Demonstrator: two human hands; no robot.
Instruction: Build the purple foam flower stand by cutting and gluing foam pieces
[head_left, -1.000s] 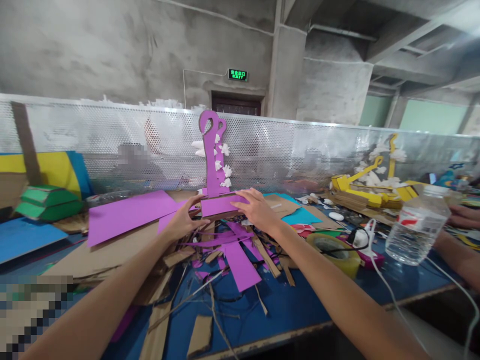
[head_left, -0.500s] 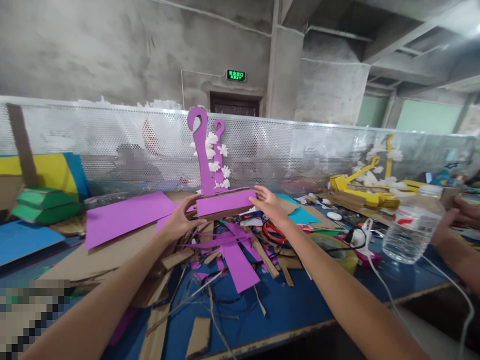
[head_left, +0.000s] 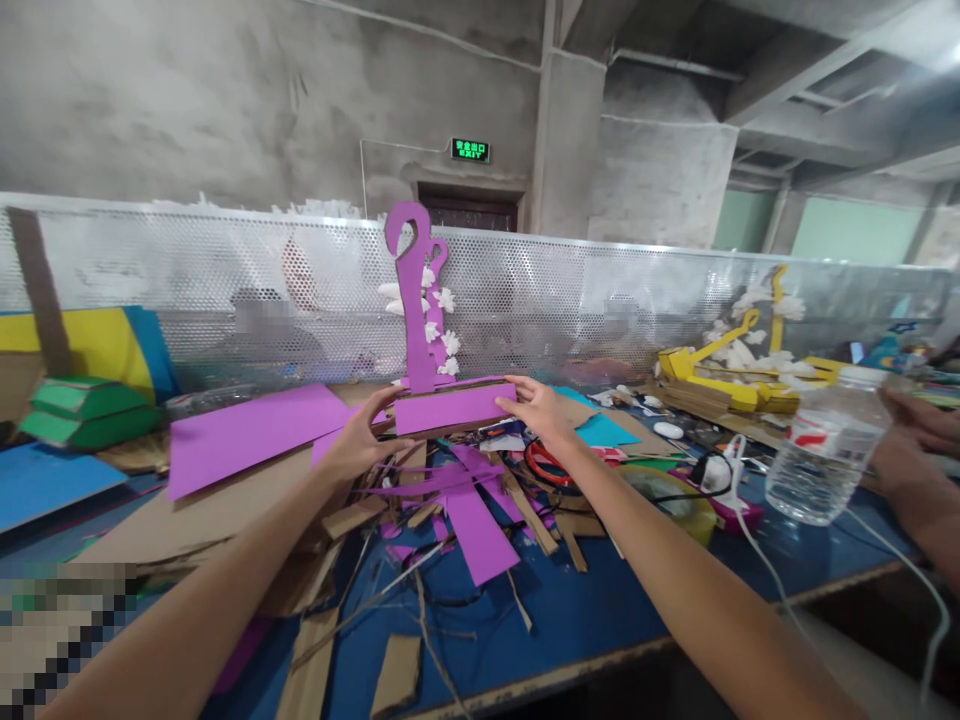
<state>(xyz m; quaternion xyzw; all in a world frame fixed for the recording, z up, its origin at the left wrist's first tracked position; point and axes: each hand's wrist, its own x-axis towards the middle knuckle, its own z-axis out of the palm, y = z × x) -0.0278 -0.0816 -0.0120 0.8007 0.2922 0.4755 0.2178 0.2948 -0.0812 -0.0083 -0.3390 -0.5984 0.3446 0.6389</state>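
Between my two hands is a purple cardboard box [head_left: 450, 408] with brown cut edges, held just above the scraps. My left hand [head_left: 367, 440] grips its left end, thumb below and fingers above. On the right end my right hand [head_left: 534, 408] is closed, with fingers along the top and thumb against the front face. A tall purple hooked upright [head_left: 417, 300] rises behind the box; whether the two are joined I cannot tell. Behind it stands a smaller purple hooked piece [head_left: 439, 260] with white flower-like tufts [head_left: 448, 345].
Cardboard strips [head_left: 529, 512] and purple offcuts [head_left: 480, 530] litter the blue table [head_left: 570, 620]. A purple sheet [head_left: 251, 435] and green cardboard shape [head_left: 90, 410] lie left. Rightward are a water bottle [head_left: 825, 450], a power strip [head_left: 739, 515], yellow cardboard pieces [head_left: 742, 395] and another person's hand [head_left: 919, 425].
The tall hooked upright has shifted slightly right and now overlaps the smaller hooked piece more. The purple box has turned a little in my hands, which have barely moved.
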